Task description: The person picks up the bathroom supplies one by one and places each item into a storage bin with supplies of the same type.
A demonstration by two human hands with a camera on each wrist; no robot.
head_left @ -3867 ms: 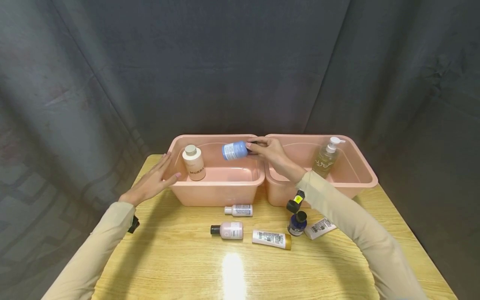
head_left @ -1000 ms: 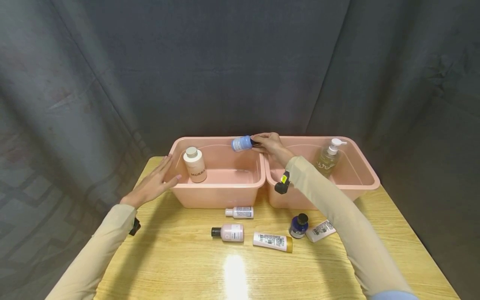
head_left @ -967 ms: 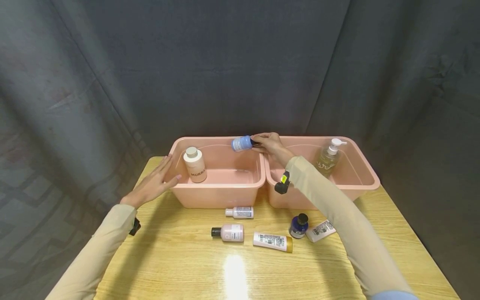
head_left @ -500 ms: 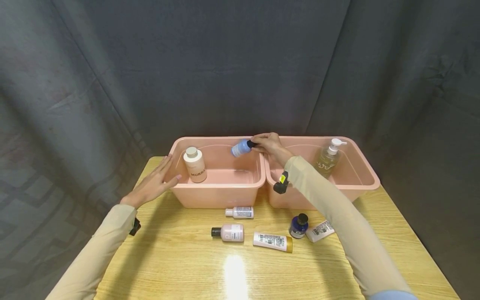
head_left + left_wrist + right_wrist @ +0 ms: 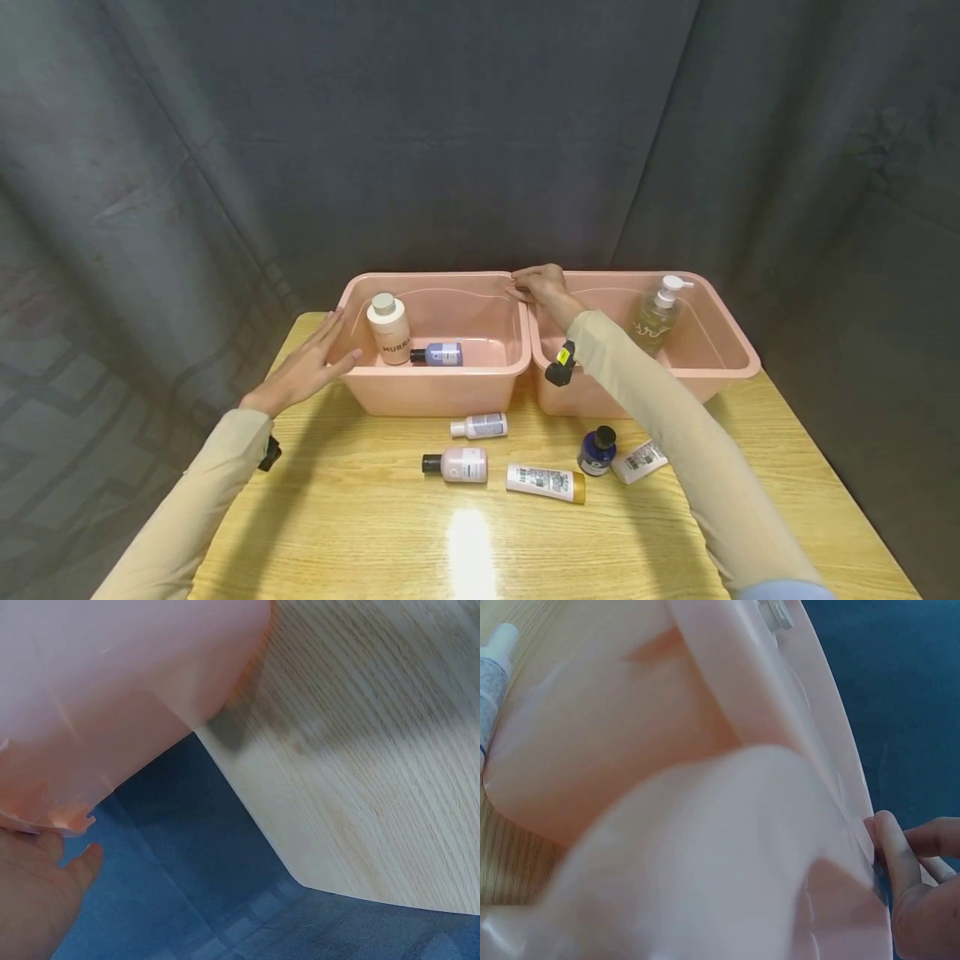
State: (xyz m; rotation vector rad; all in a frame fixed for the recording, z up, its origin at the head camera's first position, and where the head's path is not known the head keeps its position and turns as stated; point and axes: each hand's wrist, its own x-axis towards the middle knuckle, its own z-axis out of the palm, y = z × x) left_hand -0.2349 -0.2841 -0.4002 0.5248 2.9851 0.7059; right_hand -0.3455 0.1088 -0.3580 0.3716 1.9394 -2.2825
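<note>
Wooden table: blue bottle [image 5: 438, 354] now lies in the left tub [image 5: 435, 392], right hand [image 5: 542, 289] emptied.

Two bins stand side by side at the back of the tabletop [image 5: 360, 533], the left bin [image 5: 435, 392] touching the right bin [image 5: 720, 367] along their inner walls. In the left bin a capped bottle [image 5: 388, 328] stands upright at the left end, and a small bottle [image 5: 437, 354] lies on its side just to its right on the floor. In the right bin a pump bottle [image 5: 656, 313] stands toward the back. Before the bins, on the tabletop, lie a short bottle [image 5: 478, 426] nearest the left bin, a dark-capped bottle [image 5: 454, 463] before it, a tube [image 5: 544, 482] to the right, then a round jar [image 5: 596, 451] and a flat sachet [image 5: 638, 461]. The left hand [image 5: 303, 367] rests against the left bin's outer left wall; the right hand [image 5: 542, 289] rests on the rims where the bins meet at the back.
</note>
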